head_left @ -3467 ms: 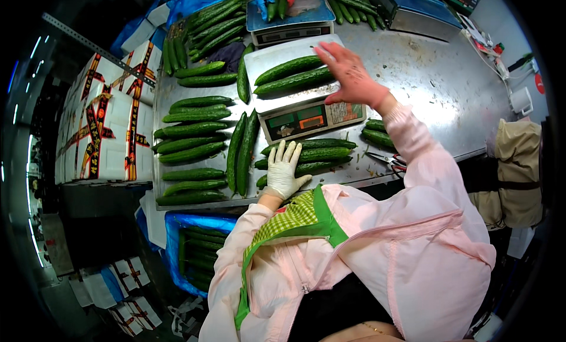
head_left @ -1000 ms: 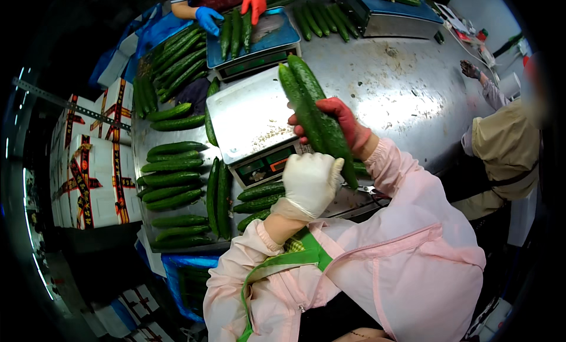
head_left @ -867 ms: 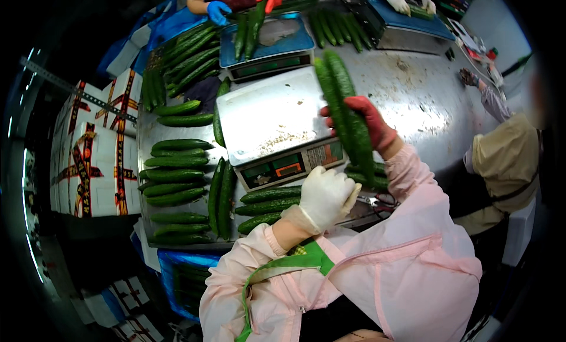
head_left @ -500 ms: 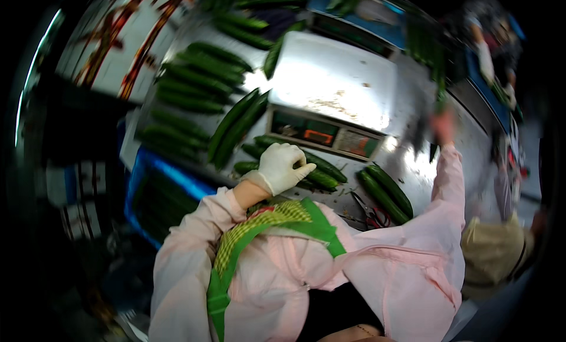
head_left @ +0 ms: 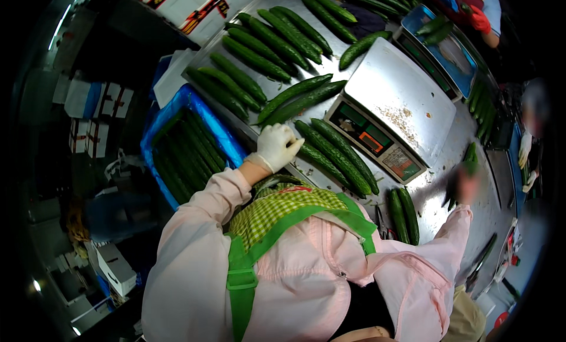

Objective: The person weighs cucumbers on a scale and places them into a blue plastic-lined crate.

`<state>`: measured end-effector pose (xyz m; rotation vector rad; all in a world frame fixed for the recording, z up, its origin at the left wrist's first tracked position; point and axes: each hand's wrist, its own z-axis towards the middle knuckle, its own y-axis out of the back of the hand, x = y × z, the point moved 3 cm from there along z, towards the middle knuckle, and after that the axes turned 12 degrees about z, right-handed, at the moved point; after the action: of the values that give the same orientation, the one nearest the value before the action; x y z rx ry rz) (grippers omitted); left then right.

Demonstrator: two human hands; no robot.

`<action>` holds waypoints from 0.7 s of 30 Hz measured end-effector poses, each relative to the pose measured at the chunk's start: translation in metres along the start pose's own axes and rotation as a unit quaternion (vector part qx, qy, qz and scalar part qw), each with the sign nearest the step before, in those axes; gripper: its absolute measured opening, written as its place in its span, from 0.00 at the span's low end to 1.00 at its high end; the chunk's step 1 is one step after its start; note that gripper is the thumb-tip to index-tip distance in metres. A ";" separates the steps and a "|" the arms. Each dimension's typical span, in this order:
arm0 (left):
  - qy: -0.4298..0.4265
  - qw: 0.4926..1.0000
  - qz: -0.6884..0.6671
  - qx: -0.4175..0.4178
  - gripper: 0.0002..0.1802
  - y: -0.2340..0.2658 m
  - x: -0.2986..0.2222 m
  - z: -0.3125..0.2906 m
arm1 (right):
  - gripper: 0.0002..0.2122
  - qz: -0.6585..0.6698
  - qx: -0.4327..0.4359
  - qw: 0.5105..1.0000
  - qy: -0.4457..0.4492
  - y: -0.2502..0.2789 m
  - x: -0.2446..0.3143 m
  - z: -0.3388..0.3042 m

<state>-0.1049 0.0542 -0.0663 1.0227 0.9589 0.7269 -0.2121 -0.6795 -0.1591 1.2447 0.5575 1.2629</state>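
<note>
My left hand (head_left: 276, 147), in a white glove, is at the table's near edge with its fingers curled in. I see nothing in its grasp. Several long green cucumbers (head_left: 336, 156) lie just to its right, in front of a weighing scale (head_left: 407, 97) with a steel pan. Out to the right, my right hand (head_left: 467, 187) is blurred but closed around a cucumber (head_left: 470, 158), which sticks out past the fingers over the metal table. Two more cucumbers (head_left: 403, 215) rest near my body, beside scissors (head_left: 383, 225) that are partly hidden by my jacket.
A blue-lined crate (head_left: 231, 132) of cucumbers stands at the left. Rows of cucumbers (head_left: 277, 38) cover the far left tabletop. Beyond is a second scale with a blue tray (head_left: 466, 62). Another person's red-gloved hand (head_left: 479, 19) works there; more gloved hands (head_left: 525, 150) are at far right.
My view has shifted left, so the table and scale appear farther right and lower. My right hand has come back nearer my body, with a cucumber in it. The left hand stays curled.
</note>
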 end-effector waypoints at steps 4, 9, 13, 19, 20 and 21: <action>0.071 0.991 0.070 -0.084 0.17 0.021 0.051 0.021 | 0.14 -0.263 -0.031 0.953 0.148 0.025 -0.006 0.005; 0.284 0.954 0.006 -0.093 0.09 0.039 0.163 0.016 | 0.19 0.161 -0.030 0.984 -0.062 0.099 0.170 -0.006; 0.307 0.947 0.094 0.017 0.15 0.054 0.167 0.033 | 0.17 0.290 -0.084 0.951 -0.071 0.102 0.290 -0.068; -0.095 0.993 -0.015 0.067 0.18 0.016 0.075 0.003 | 0.11 0.350 0.046 0.932 -0.088 0.079 0.390 -0.134; -0.132 0.989 -0.007 0.061 0.22 0.008 0.064 -0.002 | 0.11 0.364 0.068 0.920 -0.126 0.069 0.387 -0.145; -0.167 0.984 -0.002 0.053 0.26 0.000 0.056 -0.009 | 0.12 0.348 0.086 0.926 -0.117 0.061 0.386 -0.152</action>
<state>-0.0903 0.1050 -0.0856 1.1917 0.7126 0.4830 -0.2559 -0.2805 -0.0361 1.8047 0.0321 1.6320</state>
